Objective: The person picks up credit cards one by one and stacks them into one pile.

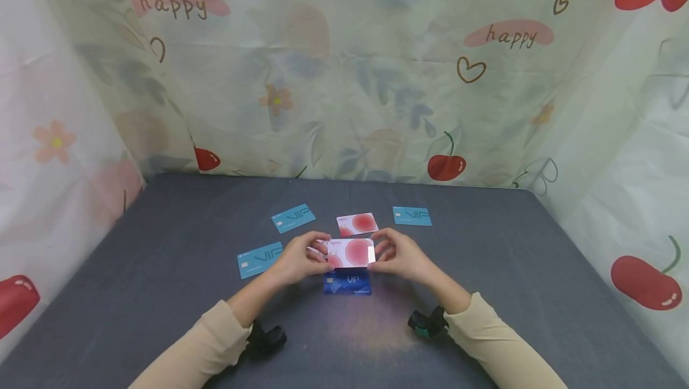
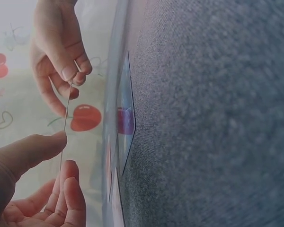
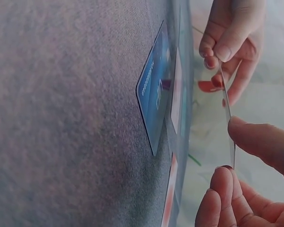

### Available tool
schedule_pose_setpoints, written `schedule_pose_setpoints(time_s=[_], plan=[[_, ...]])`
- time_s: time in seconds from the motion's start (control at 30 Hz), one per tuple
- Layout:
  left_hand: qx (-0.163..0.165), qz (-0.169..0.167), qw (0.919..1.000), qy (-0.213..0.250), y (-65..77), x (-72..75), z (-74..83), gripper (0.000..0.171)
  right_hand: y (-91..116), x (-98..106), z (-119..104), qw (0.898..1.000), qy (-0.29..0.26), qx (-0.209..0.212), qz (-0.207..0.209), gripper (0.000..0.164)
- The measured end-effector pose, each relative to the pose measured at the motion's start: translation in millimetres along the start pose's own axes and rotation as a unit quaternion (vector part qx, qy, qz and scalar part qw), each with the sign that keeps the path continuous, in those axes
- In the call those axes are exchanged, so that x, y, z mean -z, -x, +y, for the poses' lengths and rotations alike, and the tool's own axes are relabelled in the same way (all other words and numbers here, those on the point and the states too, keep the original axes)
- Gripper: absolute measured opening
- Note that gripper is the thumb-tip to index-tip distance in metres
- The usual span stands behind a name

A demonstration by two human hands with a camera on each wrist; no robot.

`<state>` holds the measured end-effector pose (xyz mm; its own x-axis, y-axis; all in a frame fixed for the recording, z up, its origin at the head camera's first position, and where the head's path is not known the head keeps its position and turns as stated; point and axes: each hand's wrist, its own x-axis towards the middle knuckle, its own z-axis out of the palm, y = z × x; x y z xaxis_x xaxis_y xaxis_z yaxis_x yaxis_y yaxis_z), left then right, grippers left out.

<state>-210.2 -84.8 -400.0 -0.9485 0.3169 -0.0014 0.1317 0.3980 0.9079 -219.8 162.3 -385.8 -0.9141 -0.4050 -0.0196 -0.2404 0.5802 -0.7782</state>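
A pink-and-white card (image 1: 350, 253) with a red circle is raised off the table, held by its two short ends. My left hand (image 1: 302, 255) pinches its left end between thumb and fingers, and my right hand (image 1: 401, 255) pinches the right end. Edge-on, the thin card (image 2: 66, 106) spans both hands in the left wrist view. Just below it a dark blue VIP card (image 1: 347, 283) lies flat; its upper part is hidden in the head view. Behind the held card lies a similar pink card (image 1: 357, 224). Another pinkish card (image 3: 169, 191) is partly hidden by my left hand.
Light blue VIP cards lie around: one (image 1: 258, 260) beside my left hand, one (image 1: 293, 218) farther back on the left, one (image 1: 412, 216) at back right. The dark grey table (image 1: 484, 245) ends at a patterned cloth backdrop (image 1: 344, 108).
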Motion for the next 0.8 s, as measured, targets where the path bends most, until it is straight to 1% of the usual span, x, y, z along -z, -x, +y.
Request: schedule_pose_setpoints(time_s=[0.23,0.5,0.63,0.8], plan=[[-0.006,-0.008,0.9999,0.003,3.8,1.2,-2.0,0.056,-0.6,-3.3,3.0,1.000,0.000,0.004,-0.005,0.053],[-0.009,-0.015,0.9999,0.000,6.2,1.2,-3.1,0.056,1.2,-6.6,2.4,1.000,-0.002,-0.009,-0.007,0.053],[-0.010,-0.016,0.9998,-0.006,7.2,1.3,-3.5,0.056,2.6,-6.8,1.8,1.000,-0.003,-0.011,-0.013,0.053],[-0.007,-0.017,0.9998,-0.002,7.5,1.0,-5.5,0.056,3.5,-6.9,1.5,1.000,-0.005,-0.015,-0.020,0.053]])
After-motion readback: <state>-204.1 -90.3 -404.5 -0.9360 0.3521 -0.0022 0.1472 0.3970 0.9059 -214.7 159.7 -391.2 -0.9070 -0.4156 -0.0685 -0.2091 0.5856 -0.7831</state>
